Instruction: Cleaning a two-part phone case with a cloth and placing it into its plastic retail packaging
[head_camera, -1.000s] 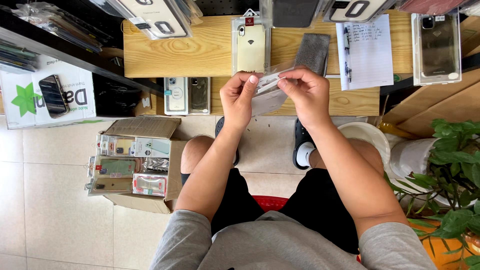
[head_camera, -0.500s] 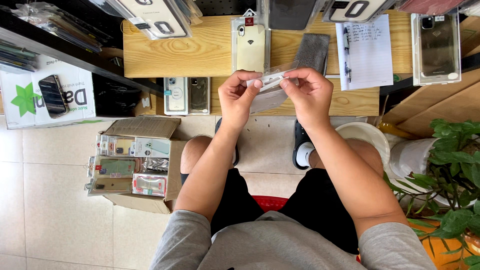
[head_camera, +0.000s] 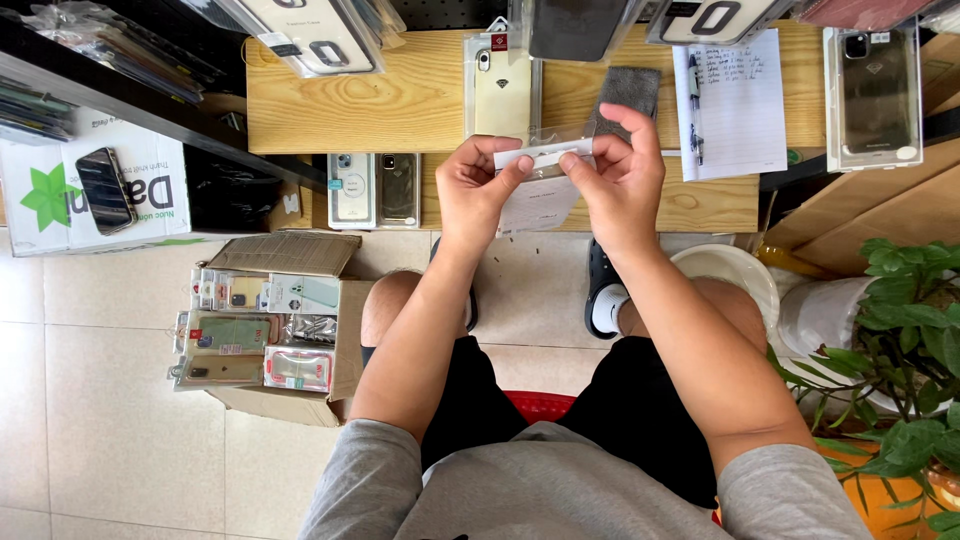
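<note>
Both our hands are a touch higher than a moment ago, and the clear plastic sleeve (head_camera: 545, 180) now sits between them with its white top strip level across our fingertips. Sweeping from the left, we pass a white printed box (head_camera: 95, 195) with a dark phone (head_camera: 104, 190) lying on it, then an open cardboard box (head_camera: 275, 320) on the tiled floor, packed with boxed phone cases (head_camera: 245, 335) in green, pink and tan. Next comes our left hand (head_camera: 480, 190), pinching the sleeve's left end between thumb and fingers. The sleeve hangs over the front edge of the wooden table (head_camera: 380, 100), just in front of a packaged pale case (head_camera: 502, 90) and a grey cloth (head_camera: 625, 95). Our right hand (head_camera: 620, 180) grips the sleeve's right end, thumb and forefinger closed on the strip, the other fingers arched above it. Further right we see a handwritten sheet (head_camera: 735, 100) with a pen on it, then a packaged dark case (head_camera: 875, 95), a white bowl (head_camera: 730, 275) by our right knee, and a leafy green plant (head_camera: 910, 340) at the edge.
</note>
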